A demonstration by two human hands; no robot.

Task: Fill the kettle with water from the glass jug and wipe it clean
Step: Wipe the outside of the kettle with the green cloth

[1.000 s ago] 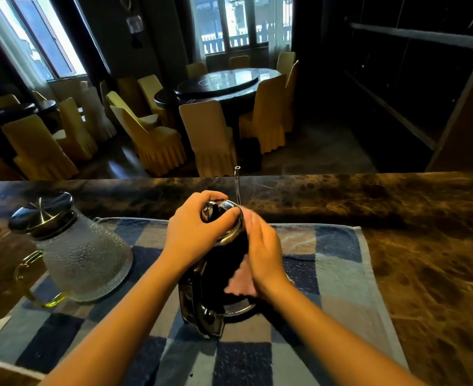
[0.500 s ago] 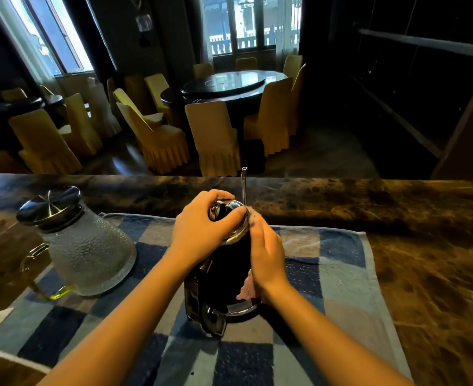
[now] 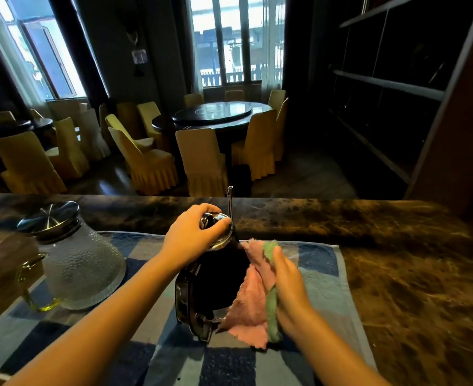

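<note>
Left hand (image 3: pixel 193 235) is gripping the lid of the black kettle (image 3: pixel 215 280). Right hand (image 3: pixel 291 282) is holding a pink-and-green cloth (image 3: pixel 253 299) against the kettle's right side. Kettle is standing on the checked towel (image 3: pixel 321 274), with the lidded glass jug (image 3: pixel 82 268) sitting apart on its left.

right hand (image 3: pixel 291 288): has drawn right, off the side of the black steel-lidded kettle (image 3: pixel 218 277)
pink-and-green cloth (image 3: pixel 253 305): now hangs unfolded between them
</note>
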